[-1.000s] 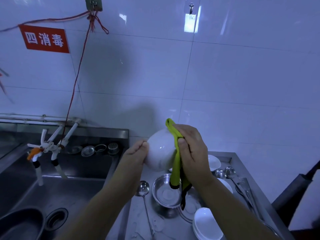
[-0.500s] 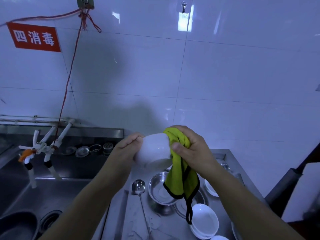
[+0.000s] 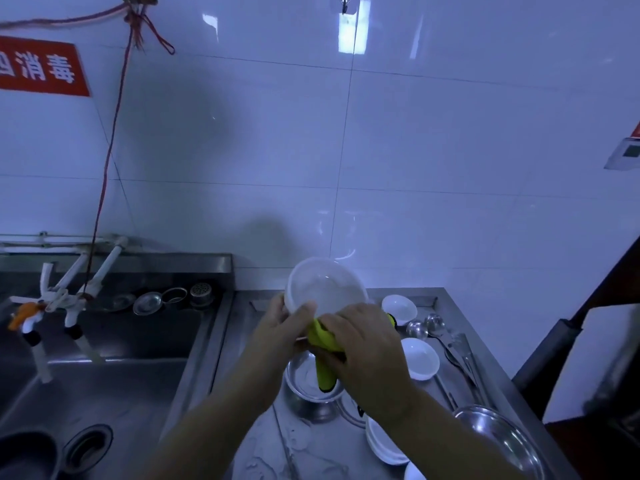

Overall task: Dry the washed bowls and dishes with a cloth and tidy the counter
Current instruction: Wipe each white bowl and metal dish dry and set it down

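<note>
A white bowl is held up over the steel counter, its open side turned toward me. My left hand grips its near-left rim, thumb over the edge. My right hand clutches a yellow-green cloth against the bowl's lower edge; the cloth's end hangs down over a steel bowl. More white bowls lie on the counter: one at the back, one to the right, and a stack at the front.
A deep steel sink lies to the left, with white taps, strainers on its back ledge and a dark pot. Ladles and tongs lie on the counter's right side, by a large steel basin. Tiled wall behind.
The bowl has been turned from bottom-up to open side facing me. My right hand has moved with the cloth from the bowl's right side down to its lower edge.
</note>
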